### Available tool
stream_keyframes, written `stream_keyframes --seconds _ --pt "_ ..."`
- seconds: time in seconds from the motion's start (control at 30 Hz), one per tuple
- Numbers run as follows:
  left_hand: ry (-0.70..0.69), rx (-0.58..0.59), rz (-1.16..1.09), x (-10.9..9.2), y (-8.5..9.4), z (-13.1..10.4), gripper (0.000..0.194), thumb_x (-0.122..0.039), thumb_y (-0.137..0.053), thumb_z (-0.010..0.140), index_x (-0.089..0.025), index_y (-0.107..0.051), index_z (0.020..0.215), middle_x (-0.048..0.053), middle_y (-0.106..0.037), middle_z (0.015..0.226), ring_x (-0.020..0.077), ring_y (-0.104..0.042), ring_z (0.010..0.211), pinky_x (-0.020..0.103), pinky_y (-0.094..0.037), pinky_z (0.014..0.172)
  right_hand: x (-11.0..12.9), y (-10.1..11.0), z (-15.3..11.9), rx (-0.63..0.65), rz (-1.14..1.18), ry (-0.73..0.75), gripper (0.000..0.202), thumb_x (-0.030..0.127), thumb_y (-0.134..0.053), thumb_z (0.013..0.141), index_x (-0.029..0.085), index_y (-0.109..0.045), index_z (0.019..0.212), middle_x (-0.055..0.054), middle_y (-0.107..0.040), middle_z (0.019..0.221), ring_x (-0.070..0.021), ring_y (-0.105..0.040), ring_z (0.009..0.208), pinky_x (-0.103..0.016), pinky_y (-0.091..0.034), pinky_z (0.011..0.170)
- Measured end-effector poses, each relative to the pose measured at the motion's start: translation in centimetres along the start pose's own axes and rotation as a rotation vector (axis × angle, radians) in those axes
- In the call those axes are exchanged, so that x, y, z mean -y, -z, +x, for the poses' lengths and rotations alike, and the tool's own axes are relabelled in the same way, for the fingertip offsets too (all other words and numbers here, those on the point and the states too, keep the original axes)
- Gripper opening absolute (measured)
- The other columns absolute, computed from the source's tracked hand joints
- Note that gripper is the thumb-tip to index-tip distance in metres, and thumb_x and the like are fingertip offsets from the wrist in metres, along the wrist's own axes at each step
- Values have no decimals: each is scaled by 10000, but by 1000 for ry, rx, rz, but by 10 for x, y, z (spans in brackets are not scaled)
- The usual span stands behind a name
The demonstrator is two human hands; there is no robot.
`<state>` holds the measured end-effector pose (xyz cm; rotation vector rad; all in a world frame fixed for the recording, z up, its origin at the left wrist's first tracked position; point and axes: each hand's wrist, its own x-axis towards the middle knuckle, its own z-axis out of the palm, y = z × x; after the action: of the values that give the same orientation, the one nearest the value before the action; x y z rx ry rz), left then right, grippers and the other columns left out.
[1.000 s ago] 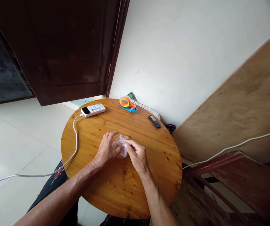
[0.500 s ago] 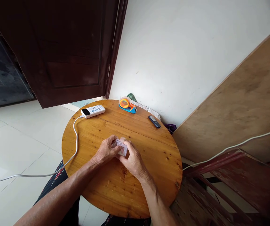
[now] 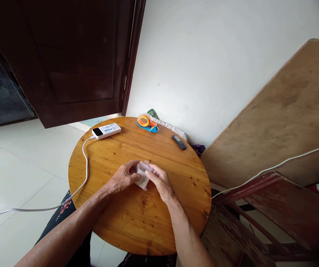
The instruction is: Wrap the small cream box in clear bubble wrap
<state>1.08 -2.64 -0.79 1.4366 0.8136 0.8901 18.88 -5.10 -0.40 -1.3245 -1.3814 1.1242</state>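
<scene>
A small, light-coloured package in clear, crinkled plastic wrap [image 3: 142, 181] is held just over the round wooden table [image 3: 115, 218]. My left hand [image 3: 124, 177] grips its left side, thumb lying on the face and fingers curled behind. From the right, my right hand [image 3: 161, 183] pinches its upper edge with thumb and fingertips. The far fingers of both hands are partly hidden, and I cannot make out what is inside the wrap.
At the table's back left lies a white power bank [image 3: 109, 131] with a white cable [image 3: 86, 159] running off the left edge. An orange-and-blue tape dispenser [image 3: 147, 123] and a blurred dark object [image 3: 179, 142] lie farther back. A worn red wooden chair [image 3: 276, 207] stands at right.
My right thumb has moved up onto the package's upper part, and more of its face now shows. The whole view has shifted slightly, moving the table a little left.
</scene>
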Motion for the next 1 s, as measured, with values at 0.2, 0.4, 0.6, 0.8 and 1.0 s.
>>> stream_keyframes --seconds 0.2,0.4,0.6,0.8,1.0 --pt "7 -29 31 8 -1 2 632 -208 -569 656 -85 -527 1274 86 -683 1071 222 -628 949 343 -497 859 -5 -5 7 -101 -29 25 372 535 -632 811 180 -726 868 -5 -681 751 -169 -576 710 -266 -437 665" --pt "1 -46 5 16 -1 4 712 -206 -565 663 -126 -451 1362 40 -662 992 184 -610 873 310 -484 801 -10 -15 14 -180 -109 88 303 474 -615 803 185 -686 752 4 -633 694 -163 -534 670 -261 -418 641" --pt "-13 -34 -39 13 -2 3 582 -175 -550 668 -154 -517 1249 23 -667 940 165 -596 824 277 -474 752 -15 -17 16 -273 -132 124 313 475 -570 825 198 -641 699 13 -582 654 -161 -501 654 -254 -405 625" --pt "6 -72 48 14 -1 2 372 -197 -541 678 -150 -591 1044 1 -635 803 148 -566 724 253 -453 670 -14 -17 14 -272 -121 110 326 484 -578 825 195 -630 684 25 -548 634 -150 -477 639 -248 -388 614" --pt "4 -66 55 13 -2 2 379 -207 -529 685 -134 -597 1050 18 -652 826 167 -588 757 272 -468 688 -7 -17 16 -254 -121 51 310 480 -614 796 189 -646 693 18 -581 639 -151 -497 633 -249 -404 603"
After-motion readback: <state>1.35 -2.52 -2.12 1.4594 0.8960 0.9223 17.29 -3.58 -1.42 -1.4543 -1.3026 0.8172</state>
